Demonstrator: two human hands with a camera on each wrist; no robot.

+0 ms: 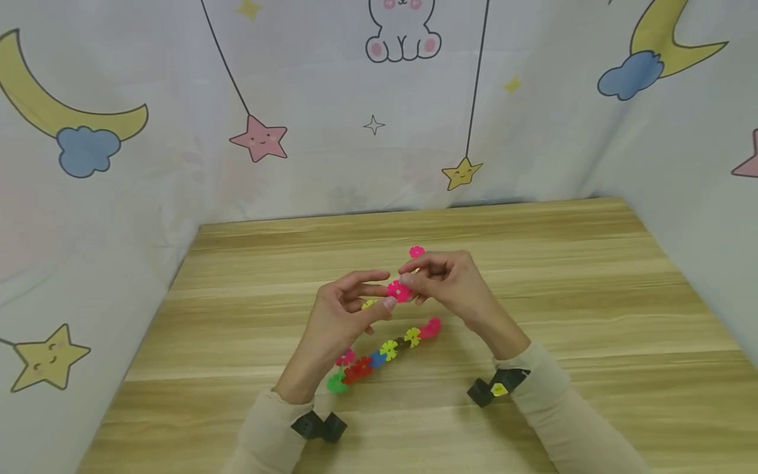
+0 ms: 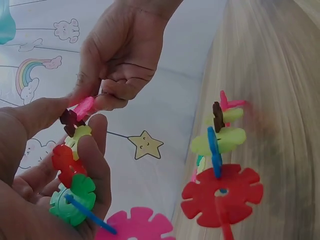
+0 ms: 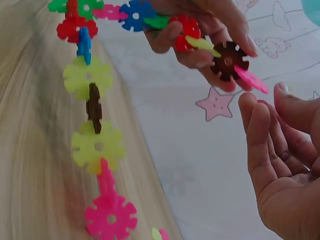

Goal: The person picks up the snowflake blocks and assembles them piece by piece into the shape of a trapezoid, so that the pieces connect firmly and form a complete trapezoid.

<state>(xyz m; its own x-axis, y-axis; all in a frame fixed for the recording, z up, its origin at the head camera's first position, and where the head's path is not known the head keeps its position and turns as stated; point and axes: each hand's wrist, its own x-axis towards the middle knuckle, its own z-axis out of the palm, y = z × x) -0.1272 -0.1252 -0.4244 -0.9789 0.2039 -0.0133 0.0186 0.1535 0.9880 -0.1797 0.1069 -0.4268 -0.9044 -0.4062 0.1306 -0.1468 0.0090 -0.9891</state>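
Observation:
A chain of slotted plastic snowflake discs hangs in a loop. Its raised end runs through my left hand (image 1: pixel 349 309), whose thumb and fingers hold it near the brown disc (image 3: pixel 230 61). Past the brown one, at the chain's tip, is a pink disc (image 1: pixel 398 291). My right hand (image 1: pixel 456 283) has its thumb and forefinger at this pink disc and appears to pinch it. Within the left palm lie a red disc (image 2: pixel 67 165) and a green disc (image 2: pixel 80 200). The chain's other part, with a blue disc (image 1: pixel 378 359) and yellow disc (image 1: pixel 388 350), stretches below the hands.
Behind the right hand, a loose pink disc (image 1: pixel 417 251) lies on the wooden table (image 1: pixel 266 257). A printed cloth (image 1: pixel 331 158) encloses the table's back and sides. Both wrists carry small black cameras.

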